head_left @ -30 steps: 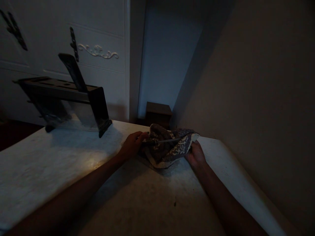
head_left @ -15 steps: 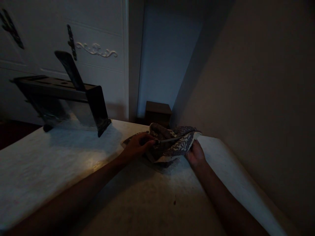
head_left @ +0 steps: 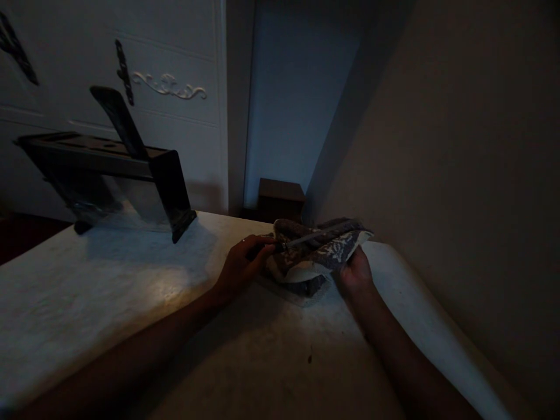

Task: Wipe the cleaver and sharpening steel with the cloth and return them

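My left hand is closed around the dark handle of a knife, whose narrow blade points right and slightly upward. Under and behind the blade lies a dark patterned towel with pale edges and a light motif. My right hand grips the towel's right end from below, its fingers mostly hidden by the cloth. The blade rests against the towel's folds. Part of the towel hangs down close to the pale tabletop.
At the back left of the table stands a knife block with clear sides and one black handle sticking up. Behind it are white cabinet doors. A brown box sits beyond the table's far edge. A wall runs along the right.
The towel and my right hand have shifted a little to the right and up. The towel's folds have changed, and its lower part hangs differently. My left hand still holds the knife.
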`<control>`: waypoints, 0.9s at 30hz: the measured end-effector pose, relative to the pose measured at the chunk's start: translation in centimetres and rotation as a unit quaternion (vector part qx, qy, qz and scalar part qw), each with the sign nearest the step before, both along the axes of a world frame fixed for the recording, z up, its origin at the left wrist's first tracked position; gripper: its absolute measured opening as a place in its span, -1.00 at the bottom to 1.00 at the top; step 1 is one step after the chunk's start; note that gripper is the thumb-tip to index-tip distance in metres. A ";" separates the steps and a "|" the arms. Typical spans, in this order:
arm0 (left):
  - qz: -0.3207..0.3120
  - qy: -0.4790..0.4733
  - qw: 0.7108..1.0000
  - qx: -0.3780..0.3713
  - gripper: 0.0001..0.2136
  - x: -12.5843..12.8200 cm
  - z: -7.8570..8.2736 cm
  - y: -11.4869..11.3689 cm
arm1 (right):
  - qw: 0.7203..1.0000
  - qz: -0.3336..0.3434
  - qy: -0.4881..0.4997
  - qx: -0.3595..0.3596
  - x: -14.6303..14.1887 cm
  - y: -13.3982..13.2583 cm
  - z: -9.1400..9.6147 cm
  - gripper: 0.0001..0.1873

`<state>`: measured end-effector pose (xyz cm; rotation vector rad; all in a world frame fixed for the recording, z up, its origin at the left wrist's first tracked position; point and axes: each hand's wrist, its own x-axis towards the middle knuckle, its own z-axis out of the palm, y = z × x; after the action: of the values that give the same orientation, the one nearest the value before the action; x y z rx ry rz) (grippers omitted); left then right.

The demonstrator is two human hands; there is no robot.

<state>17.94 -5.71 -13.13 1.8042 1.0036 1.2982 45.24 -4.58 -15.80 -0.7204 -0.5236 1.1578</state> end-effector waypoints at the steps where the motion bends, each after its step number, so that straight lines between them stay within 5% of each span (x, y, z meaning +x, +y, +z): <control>1: 0.002 -0.004 1.000 -0.001 -0.74 0.0 0.0 0.0 | 1.000 0.007 0.016 -0.019 -0.1 0.0 0.1 -0.87; 16: -0.021 0.005 1.000 -0.012 -0.77 1.0 -0.5 -1.2 | 0.983 0.123 -0.134 -0.003 -8.0 -4.1 1.5 -0.68; 27: -0.077 0.106 0.989 0.067 -0.75 0.7 -1.7 -0.6 | 0.963 0.114 -0.243 0.001 -7.0 -3.7 0.1 -0.74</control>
<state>18.59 -6.26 -14.82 2.1144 0.8834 1.1188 38.29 -8.26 -15.68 -0.9671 -1.0419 1.1922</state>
